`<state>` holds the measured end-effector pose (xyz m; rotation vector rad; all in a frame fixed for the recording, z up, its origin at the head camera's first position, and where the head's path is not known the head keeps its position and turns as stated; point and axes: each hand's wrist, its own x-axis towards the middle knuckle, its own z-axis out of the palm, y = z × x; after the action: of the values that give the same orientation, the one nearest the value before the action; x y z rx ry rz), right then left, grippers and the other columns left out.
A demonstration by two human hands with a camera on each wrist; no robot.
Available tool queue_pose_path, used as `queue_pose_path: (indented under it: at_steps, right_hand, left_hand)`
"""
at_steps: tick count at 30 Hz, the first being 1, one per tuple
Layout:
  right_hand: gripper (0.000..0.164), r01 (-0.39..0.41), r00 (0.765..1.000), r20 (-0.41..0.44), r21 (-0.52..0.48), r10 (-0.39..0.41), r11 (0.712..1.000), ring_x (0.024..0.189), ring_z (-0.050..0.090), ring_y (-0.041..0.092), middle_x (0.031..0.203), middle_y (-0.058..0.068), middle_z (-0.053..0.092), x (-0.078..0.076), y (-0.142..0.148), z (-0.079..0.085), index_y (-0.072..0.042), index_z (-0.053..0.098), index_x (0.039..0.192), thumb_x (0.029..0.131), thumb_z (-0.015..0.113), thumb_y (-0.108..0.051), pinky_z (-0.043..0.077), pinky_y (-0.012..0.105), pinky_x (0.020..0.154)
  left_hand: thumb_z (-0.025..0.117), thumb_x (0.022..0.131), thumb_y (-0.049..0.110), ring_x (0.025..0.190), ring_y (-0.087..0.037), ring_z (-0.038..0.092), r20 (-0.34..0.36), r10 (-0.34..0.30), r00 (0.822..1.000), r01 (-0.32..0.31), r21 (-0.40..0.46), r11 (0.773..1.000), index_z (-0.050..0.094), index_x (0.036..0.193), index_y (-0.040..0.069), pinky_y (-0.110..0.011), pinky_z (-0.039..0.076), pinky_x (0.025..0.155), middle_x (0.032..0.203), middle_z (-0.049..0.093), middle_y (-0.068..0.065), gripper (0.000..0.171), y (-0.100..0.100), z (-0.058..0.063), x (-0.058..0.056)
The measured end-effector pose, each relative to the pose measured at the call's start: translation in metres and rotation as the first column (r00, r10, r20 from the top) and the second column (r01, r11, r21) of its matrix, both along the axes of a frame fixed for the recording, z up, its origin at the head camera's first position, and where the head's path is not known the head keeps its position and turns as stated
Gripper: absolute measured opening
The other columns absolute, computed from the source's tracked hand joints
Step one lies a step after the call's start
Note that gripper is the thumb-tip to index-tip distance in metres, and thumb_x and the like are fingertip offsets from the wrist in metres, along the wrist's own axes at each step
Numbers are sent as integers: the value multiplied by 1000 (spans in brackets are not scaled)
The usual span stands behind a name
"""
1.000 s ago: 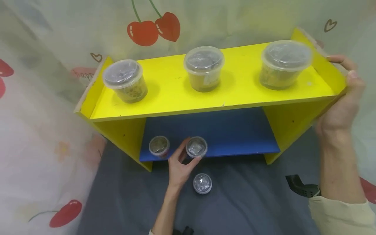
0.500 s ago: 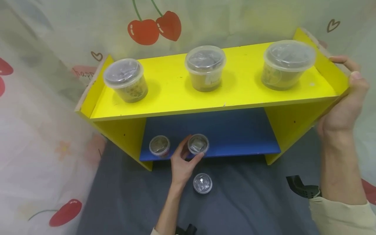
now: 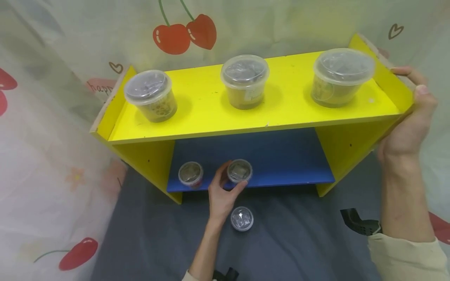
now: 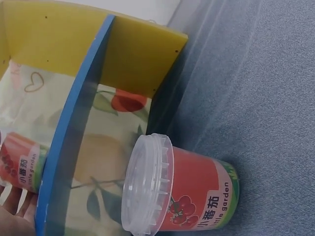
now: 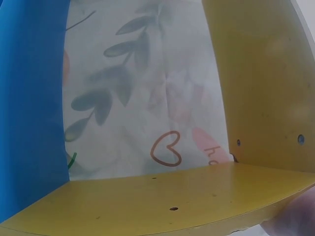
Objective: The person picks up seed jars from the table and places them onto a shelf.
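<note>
My left hand holds a small lidded plastic tub between thumb and fingers at the front of the blue shelf. In the left wrist view this tub has a red label with tomatoes, and its base is at the blue board; whether it touches is unclear. Another small tub stands to its left on the same shelf. A third tub is on the grey cloth below my hand. My right hand grips the right side panel of the yellow rack, thumb at the front edge.
On the yellow top board stand three larger lidded tubs: left, middle and right. A printed curtain hangs behind and to the left. Grey cloth spreads below the rack.
My left hand has moved slightly right and farther back over the blue shelf with the tub. My right hand keeps its grip on the side panel.
</note>
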<state>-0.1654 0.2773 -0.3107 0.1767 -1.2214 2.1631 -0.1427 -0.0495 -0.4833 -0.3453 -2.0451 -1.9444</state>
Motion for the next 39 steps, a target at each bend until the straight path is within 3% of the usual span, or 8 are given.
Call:
queue_pose_path:
  at_steps: [5, 7, 14, 22, 26, 30, 34, 39]
  right_hand:
    - [43, -3, 1000, -3, 1, 3, 1000, 62, 59, 21, 83, 15, 59, -1, 0, 1, -2, 52, 130, 101, 29, -25, 52, 24, 55]
    - [44, -13, 1000, -6, 2, 13, 1000, 61, 58, 20, 81, 14, 58, -1, -1, 1, -2, 52, 130, 102, 28, -25, 51, 24, 54]
    - [43, -29, 1000, -4, 32, 29, 999, 59, 57, 19, 77, 12, 57, -1, -2, -2, -2, 51, 130, 101, 28, -26, 50, 23, 52]
    - [43, -17, 1000, 0, 32, 17, 999, 60, 58, 20, 80, 13, 58, -1, -2, -1, -3, 51, 130, 101, 30, -26, 51, 24, 53]
    - [43, -22, 1000, -2, 32, 22, 999, 61, 58, 20, 81, 13, 58, 0, -2, 0, -3, 51, 130, 100, 30, -26, 51, 24, 53]
    - [44, -16, 1000, 8, 51, 15, 999, 60, 58, 20, 81, 13, 58, 1, -2, 0, -4, 51, 130, 100, 30, -27, 51, 23, 53]
    - [44, -3, 1000, 8, 52, 3, 999, 60, 57, 19, 79, 12, 58, 2, -2, 1, -4, 51, 131, 101, 29, -27, 51, 23, 53]
    - [44, -1, 1000, 1, 34, 1, 999, 60, 58, 19, 79, 13, 59, 2, 0, 1, -3, 52, 131, 101, 30, -26, 51, 24, 53]
  left_hand:
    - [85, 73, -1, 109, -34, 65, 6, 20, 1000, -19, -20, 1000, 57, 132, -3, -47, 52, 93, 124, 63, -21, 65, 2, 1, 0]
    - [85, 73, -2, 106, -37, 66, 6, 31, 1000, -31, -34, 999, 57, 131, -7, -51, 52, 91, 122, 64, -23, 65, 4, 11, 4]
    - [86, 72, 0, 101, -39, 66, -12, 69, 998, -70, -51, 996, 57, 130, -7, -50, 53, 88, 119, 65, -25, 65, 7, 11, 3]
    - [84, 72, -4, 122, -40, 55, 13, 5, 1000, -5, -19, 1000, 47, 138, -9, -50, 45, 102, 133, 56, -25, 76, 4, 10, 5]
    - [80, 75, -9, 131, -41, 46, -10, -37, 999, 38, 56, 998, 43, 140, -11, -50, 38, 108, 139, 50, -27, 75, -1, 5, 6]
    - [77, 76, -12, 135, -40, 42, -53, -66, 996, 71, 94, 993, 41, 142, -9, -50, 35, 110, 142, 47, -27, 75, -7, -12, 4]
    - [75, 79, -13, 132, -38, 46, -90, -96, 991, 104, 91, 990, 43, 143, -4, -48, 39, 107, 142, 48, -22, 72, -11, -25, 4]
    - [72, 84, -8, 127, -38, 50, -97, -124, 988, 135, 117, 984, 48, 139, -3, -48, 44, 102, 139, 51, -20, 61, -15, -28, 10]
